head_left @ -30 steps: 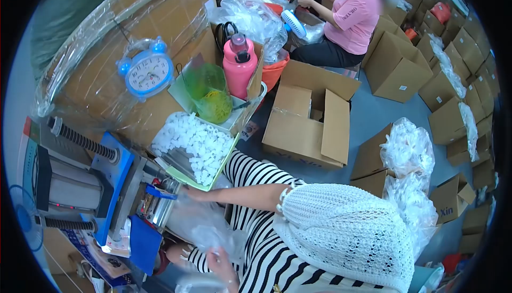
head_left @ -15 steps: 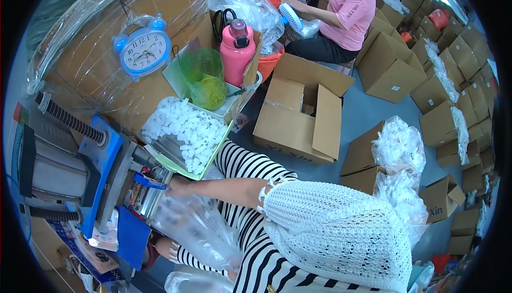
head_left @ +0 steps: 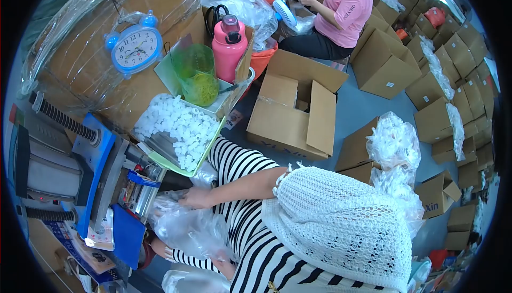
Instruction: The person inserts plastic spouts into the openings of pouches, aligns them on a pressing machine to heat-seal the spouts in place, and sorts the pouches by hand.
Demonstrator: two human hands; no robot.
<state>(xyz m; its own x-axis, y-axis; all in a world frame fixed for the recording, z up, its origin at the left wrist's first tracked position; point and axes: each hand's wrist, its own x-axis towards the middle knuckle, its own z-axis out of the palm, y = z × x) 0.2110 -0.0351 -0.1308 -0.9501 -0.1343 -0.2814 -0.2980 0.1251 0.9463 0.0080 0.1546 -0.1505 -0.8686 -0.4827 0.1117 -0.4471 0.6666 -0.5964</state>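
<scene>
Clear plastic bag [head_left: 184, 226]: lies loosely bunched over the striped lap, at the near right of the machine [head_left: 96, 173], between the worker's two hands. The machine, with its blue plate, stands at left. A cardboard box [head_left: 285, 133] stands on the floor at the far right, flaps partly open. Near the machine's far side sits a green-rimmed tray [head_left: 168, 165] of small white pieces [head_left: 181, 130].

Change noted: the right hand [head_left: 196, 197] is drawn back from the machine's edge, where it was half a second ago, and the bag is more gathered. In this inspector's judgement, handling now centres on the lap.

Right fingers: close together, bent down onto the bag's far edge, touching it; a firm pinch cannot be confirmed. Left hand [head_left: 226, 267]: at the bag's near end, partly covered by film; its finger spread and grip cannot be told.
</scene>
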